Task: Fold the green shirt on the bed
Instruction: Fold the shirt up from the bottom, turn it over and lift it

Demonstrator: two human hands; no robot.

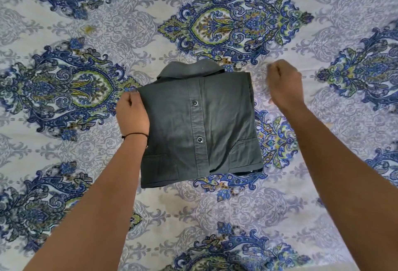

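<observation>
Green shirt [200,124] lies folded into a compact rectangle on the patterned bed [323,206], collar at the far edge, button placket facing up with two buttons showing. Left hand [132,113] is at the shirt's left edge, fingers curled around it. Right hand [283,83] hovers beside the shirt's upper right corner, loosely curled, holding nothing.

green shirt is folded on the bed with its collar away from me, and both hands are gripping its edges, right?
Not quite. In the head view only the left hand is on the green shirt, at its left edge. The right hand is off to the right, loosely closed above the bed, clear of the shirt. The shirt is folded, collar away from you.
</observation>
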